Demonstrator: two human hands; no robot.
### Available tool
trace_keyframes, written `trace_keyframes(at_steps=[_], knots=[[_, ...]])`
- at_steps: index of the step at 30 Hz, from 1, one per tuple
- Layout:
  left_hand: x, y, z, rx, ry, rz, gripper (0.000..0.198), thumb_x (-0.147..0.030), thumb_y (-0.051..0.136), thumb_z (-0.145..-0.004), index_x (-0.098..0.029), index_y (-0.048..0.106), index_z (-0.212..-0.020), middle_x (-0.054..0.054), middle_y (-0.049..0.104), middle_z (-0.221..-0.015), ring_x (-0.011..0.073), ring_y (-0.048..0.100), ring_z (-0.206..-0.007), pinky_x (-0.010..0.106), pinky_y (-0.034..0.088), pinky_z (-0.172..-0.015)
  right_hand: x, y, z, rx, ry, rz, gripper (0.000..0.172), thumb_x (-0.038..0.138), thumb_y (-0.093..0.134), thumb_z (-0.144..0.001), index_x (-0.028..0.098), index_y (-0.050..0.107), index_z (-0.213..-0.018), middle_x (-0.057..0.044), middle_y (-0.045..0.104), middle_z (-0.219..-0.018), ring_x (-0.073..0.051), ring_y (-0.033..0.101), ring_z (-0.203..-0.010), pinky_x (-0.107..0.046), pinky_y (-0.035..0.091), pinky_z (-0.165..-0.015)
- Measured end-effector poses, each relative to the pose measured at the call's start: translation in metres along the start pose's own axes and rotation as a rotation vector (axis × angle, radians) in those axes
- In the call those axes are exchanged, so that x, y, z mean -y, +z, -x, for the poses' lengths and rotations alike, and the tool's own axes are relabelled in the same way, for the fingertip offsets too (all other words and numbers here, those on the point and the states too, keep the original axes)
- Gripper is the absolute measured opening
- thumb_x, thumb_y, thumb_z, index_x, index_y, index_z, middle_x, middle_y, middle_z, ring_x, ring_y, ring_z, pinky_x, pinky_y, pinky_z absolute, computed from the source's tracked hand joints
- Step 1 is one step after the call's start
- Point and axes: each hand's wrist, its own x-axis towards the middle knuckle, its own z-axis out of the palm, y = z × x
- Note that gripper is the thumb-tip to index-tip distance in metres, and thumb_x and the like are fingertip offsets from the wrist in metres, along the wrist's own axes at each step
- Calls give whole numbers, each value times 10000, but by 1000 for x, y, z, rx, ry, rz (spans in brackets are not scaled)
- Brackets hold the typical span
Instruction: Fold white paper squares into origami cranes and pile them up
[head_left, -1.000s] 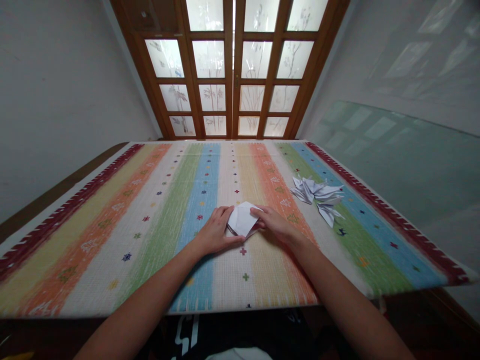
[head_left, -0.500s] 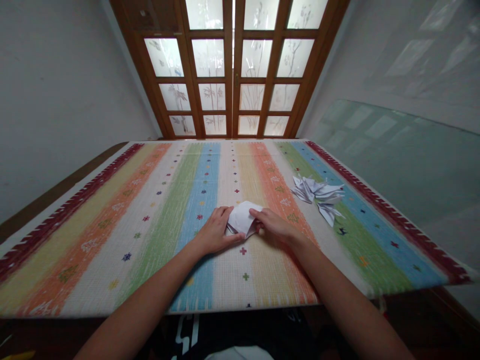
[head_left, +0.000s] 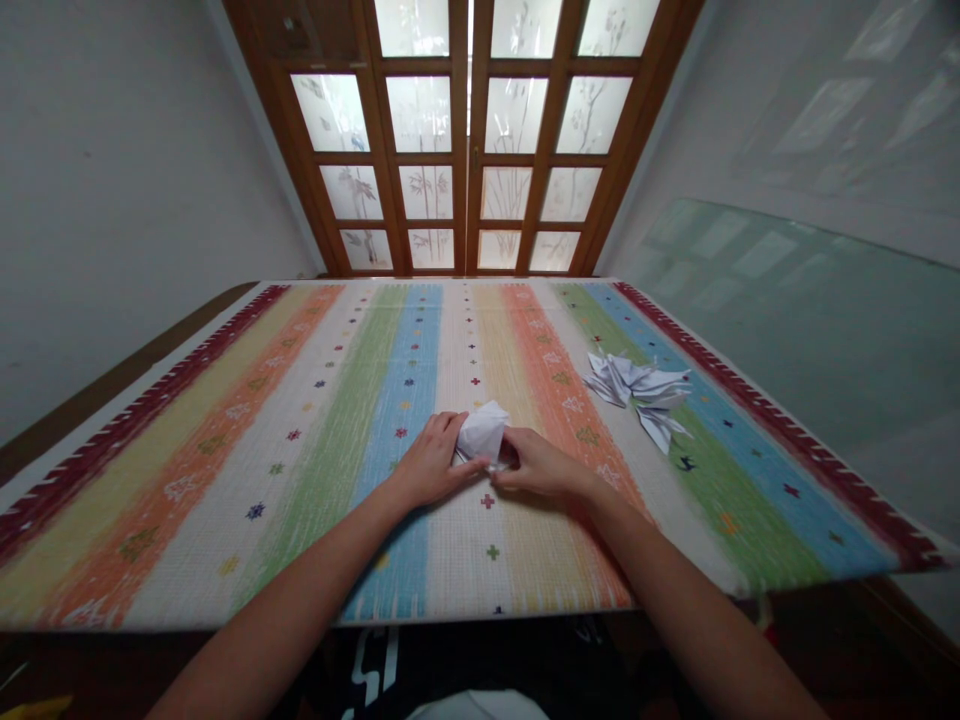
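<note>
A piece of folded white paper (head_left: 482,430) is held between my two hands, just above the striped tablecloth near the middle of the table. My left hand (head_left: 435,462) grips its left side, fingers behind and thumb along the lower edge. On the right side, my right hand (head_left: 541,465) has its fingers and thumb closed on the paper's lower right edge. Part of the paper is hidden by my fingers. To the right lies a cluster of folded white paper pieces (head_left: 637,385) with pointed ends, apart from both hands.
The striped tablecloth (head_left: 315,520) covers the table, its front edge close to my body. A pale glass panel (head_left: 780,330) leans along the right wall. Wooden doors with frosted panes (head_left: 465,160) stand beyond the far edge.
The paper's right side has been folded or turned up and inward, so it looks narrower. My right thumb has moved from the top of the paper to its lower edge.
</note>
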Motion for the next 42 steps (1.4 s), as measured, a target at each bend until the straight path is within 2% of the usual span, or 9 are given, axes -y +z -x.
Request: trace_keyframes(at_steps=[2, 5, 9, 15, 17, 20, 26, 35, 42], knots=[[-1, -1, 0, 0, -1, 3, 679, -567, 661, -974, -163, 500, -1496, 195, 580, -1415, 357, 541, -1345, 569, 437, -1180, 0, 0, -1, -14, -8, 39, 103, 248, 698, -824, 172, 681, -891, -7, 630, -784, -150, 481, -671, -277, 376, -629], [-2, -2, 0, -1, 3, 9, 653, -571, 645, -984, -175, 512, -1486, 187, 591, -1398, 351, 552, -1322, 562, 448, -1165, 0, 2, -3, -53, -12, 90, 146, 283, 659, -884, 187, 632, -777, 8, 578, -701, -137, 430, -619, -276, 330, -601], [-3, -3, 0, 0, 0, 5, 652, -535, 685, -962, -178, 523, -1483, 183, 596, -1393, 348, 558, -1312, 552, 452, -1163, 0, 8, -6, -117, -44, 118, 127, 235, 636, -897, 190, 636, -778, -3, 607, -707, -146, 465, -626, -283, 342, -627], [-4, -1, -1, -19, -7, 11, 545, -479, 616, -1015, -150, 546, -1444, 174, 613, -1366, 326, 558, -1302, 522, 448, -1168, 5, 7, -5, -150, -68, 54, 155, 339, 672, -946, 194, 663, -891, -38, 684, -821, -173, 563, -704, -301, 413, -687], [-5, -1, -2, -28, -14, 12, 513, -455, 602, -1021, -153, 554, -1433, 170, 620, -1353, 325, 562, -1287, 526, 455, -1160, 6, 3, -3, -125, -72, 34, 229, 375, 782, -871, 196, 658, -940, -44, 699, -873, -183, 591, -746, -303, 438, -700], [-6, -1, -2, -29, -24, 15, 483, -431, 585, -1025, -171, 556, -1431, 162, 624, -1350, 325, 564, -1275, 536, 459, -1152, 6, 0, -2, -119, -68, 24, 307, 305, 839, -788, 208, 651, -1010, -47, 715, -920, -197, 632, -796, -313, 474, -731], [-5, -2, -2, -13, -14, 14, 424, -384, 491, -1057, -162, 568, -1411, 164, 623, -1348, 317, 560, -1279, 535, 447, -1161, 2, 3, -6, -202, -39, -46, 392, 298, 708, -901, 221, 618, -1274, -59, 741, -970, -203, 680, -836, -339, 516, -776], [-8, -1, -3, -21, -20, -11, 493, -313, 577, -969, -160, 542, -1436, 167, 612, -1359, 319, 552, -1289, 514, 451, -1167, -3, 10, -15, -339, -48, 127, 226, 225, 806, -809, 221, 598, -899, -16, 658, -872, -189, 590, -793, -326, 476, -764], [-4, -1, -3, -10, -23, -29, 569, -204, 505, -919, -146, 527, -1485, 176, 597, -1383, 321, 545, -1304, 532, 433, -1194, -12, 8, -13, -510, -155, 270, 164, 198, 758, -867, 219, 673, -1005, -93, 609, -1131, -260, 605, -1071, -428, 495, -992]])
